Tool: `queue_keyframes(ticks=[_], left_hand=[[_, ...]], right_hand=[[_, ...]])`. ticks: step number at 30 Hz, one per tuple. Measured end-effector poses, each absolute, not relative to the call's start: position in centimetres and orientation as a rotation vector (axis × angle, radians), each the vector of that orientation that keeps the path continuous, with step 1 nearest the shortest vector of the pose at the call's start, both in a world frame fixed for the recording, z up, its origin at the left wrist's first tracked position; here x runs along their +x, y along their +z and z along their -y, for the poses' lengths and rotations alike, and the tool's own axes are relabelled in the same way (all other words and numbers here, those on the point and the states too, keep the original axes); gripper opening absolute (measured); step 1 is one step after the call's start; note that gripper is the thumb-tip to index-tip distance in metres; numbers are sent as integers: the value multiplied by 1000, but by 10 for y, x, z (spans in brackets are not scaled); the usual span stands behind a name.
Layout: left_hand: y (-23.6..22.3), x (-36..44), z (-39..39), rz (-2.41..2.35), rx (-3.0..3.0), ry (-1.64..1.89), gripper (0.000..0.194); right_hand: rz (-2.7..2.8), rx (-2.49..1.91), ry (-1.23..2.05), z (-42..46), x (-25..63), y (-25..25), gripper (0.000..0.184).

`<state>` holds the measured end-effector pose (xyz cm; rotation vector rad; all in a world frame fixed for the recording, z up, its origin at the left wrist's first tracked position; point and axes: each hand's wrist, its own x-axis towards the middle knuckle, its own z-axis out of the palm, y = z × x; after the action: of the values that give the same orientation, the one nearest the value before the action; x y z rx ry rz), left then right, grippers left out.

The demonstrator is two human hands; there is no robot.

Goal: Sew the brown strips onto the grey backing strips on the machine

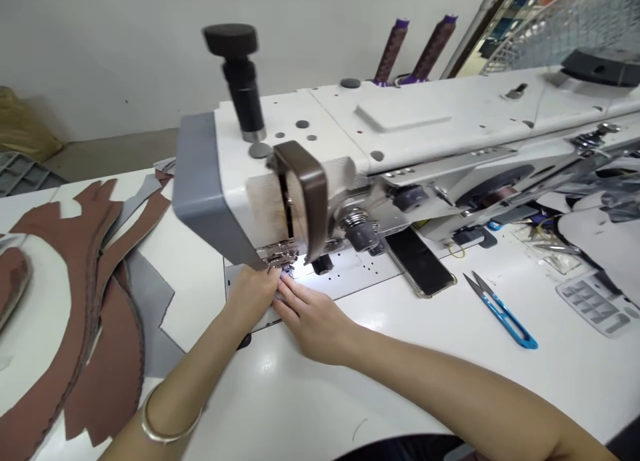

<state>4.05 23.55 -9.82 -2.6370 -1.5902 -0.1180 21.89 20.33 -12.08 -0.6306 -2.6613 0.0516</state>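
Note:
My left hand [253, 294] is at the needle area of a white sewing machine [280, 207], its fingers bent and pressed together by the presser foot [281, 255]. Close against it, my right hand [315, 317] reaches in from the right, fingertips together at the same spot. Both hands are closed over a small piece between them, of which only a greyish sliver shows, so I cannot make out what it is. A lamp lights the metal needle plate [345, 274] beside the fingers. A bangle circles my left wrist.
Brown and grey cut pieces [107, 361] lie piled on the left of the white table [300, 407]. A phone [420, 261] and blue thread snips [501, 311] lie on the right. Two brown thread cones [393, 51] stand behind the machine. A black knob [240, 81] rises from its head.

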Motion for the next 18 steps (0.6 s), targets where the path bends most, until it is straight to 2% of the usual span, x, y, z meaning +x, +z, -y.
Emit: queue_keyframes(ticks=[4, 9, 15, 18], left_hand=[[-98, 40, -235, 1635, -2740, -121, 28], [-93, 46, -235, 1590, -2774, -121, 40], [-94, 49, -232, 1506, -2796, -316, 27], [-99, 48, -232, 1520, -2765, -417, 27]], right_hand=[[2657, -607, 99, -204, 220, -120, 41], [2645, -604, 102, -204, 220, -116, 44], [2635, -614, 66, -202, 218, -112, 48], [2636, -626, 43, -203, 218, -112, 49]])
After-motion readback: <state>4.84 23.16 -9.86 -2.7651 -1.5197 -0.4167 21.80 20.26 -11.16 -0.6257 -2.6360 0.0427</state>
